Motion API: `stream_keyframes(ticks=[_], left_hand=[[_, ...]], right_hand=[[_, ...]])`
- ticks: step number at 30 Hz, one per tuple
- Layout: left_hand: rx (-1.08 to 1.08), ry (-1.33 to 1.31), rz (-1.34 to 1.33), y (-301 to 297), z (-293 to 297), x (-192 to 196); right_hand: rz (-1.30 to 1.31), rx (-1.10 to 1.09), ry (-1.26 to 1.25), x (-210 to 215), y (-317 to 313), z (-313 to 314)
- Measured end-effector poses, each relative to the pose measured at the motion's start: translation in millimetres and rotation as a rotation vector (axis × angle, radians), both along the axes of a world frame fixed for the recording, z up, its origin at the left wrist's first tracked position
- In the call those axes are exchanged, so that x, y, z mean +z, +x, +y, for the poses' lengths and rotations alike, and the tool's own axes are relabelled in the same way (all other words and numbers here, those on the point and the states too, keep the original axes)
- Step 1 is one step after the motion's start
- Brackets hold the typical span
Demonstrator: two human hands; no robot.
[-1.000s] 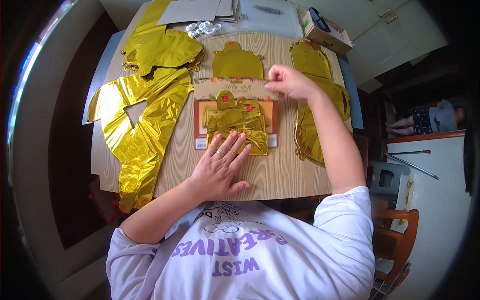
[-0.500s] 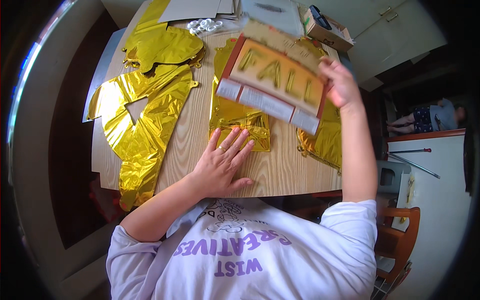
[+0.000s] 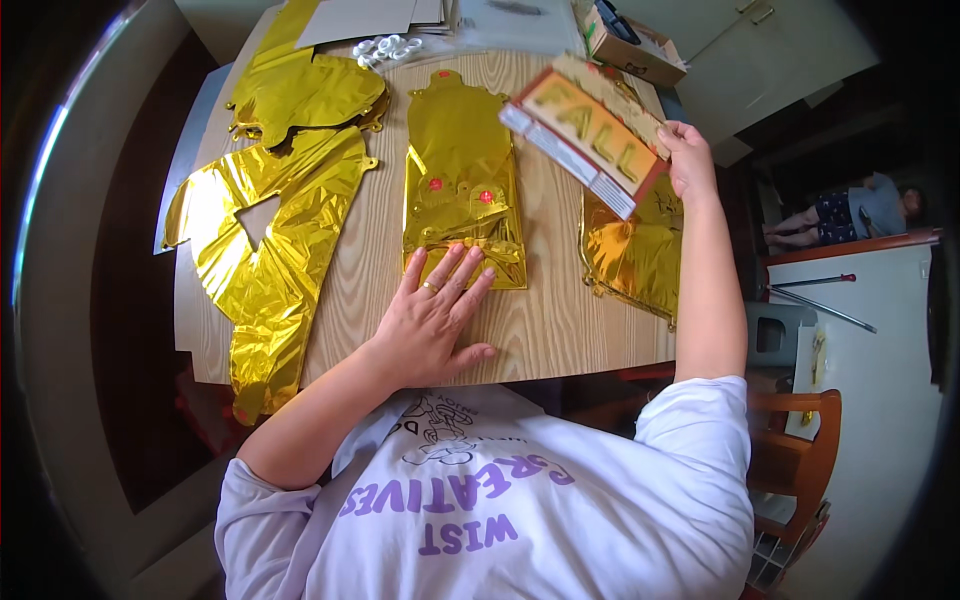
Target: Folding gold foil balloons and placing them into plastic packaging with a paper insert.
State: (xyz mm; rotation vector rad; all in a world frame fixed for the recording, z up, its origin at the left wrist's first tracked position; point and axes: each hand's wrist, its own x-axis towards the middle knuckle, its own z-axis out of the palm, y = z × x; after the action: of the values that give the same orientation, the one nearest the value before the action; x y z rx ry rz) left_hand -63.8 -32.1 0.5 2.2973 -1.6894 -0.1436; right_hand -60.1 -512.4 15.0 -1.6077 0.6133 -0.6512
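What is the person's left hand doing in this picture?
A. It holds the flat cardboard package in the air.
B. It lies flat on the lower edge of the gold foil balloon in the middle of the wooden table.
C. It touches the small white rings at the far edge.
B: the left hand lies spread, fingers on the lower edge of the middle gold foil balloon on the wooden table, while the right hand lifts the flat cardboard package.

A light wooden table [image 3: 540,330] holds flat gold foil balloons [image 3: 275,250], a cardboard box [image 3: 630,45], papers [image 3: 370,15] and small white rings [image 3: 385,47].
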Motion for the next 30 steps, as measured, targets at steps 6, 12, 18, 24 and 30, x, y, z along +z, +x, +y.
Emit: stream_keyframes(ticks=[6, 12, 18, 24, 30], left_hand=[[0.027, 0.011, -0.007, 2, 3, 0], [0.012, -0.008, 0.006, 2, 1, 1], [-0.002, -0.031, -0.005, 2, 1, -2], [0.003, -0.009, -0.003, 3, 0, 0], [0.012, -0.024, 0.009, 3, 1, 0]], right_hand=[[0.434, -0.320, -1.187, 5, -21, 63], [-0.087, 0.545, -1.287, 28, -92, 235], [0.177, 0.477, -1.271, -9, -108, 261], [0.238, 0.443, -1.247, -6, -104, 258], [0.164, 0.429, -1.290, -10, -99, 262]])
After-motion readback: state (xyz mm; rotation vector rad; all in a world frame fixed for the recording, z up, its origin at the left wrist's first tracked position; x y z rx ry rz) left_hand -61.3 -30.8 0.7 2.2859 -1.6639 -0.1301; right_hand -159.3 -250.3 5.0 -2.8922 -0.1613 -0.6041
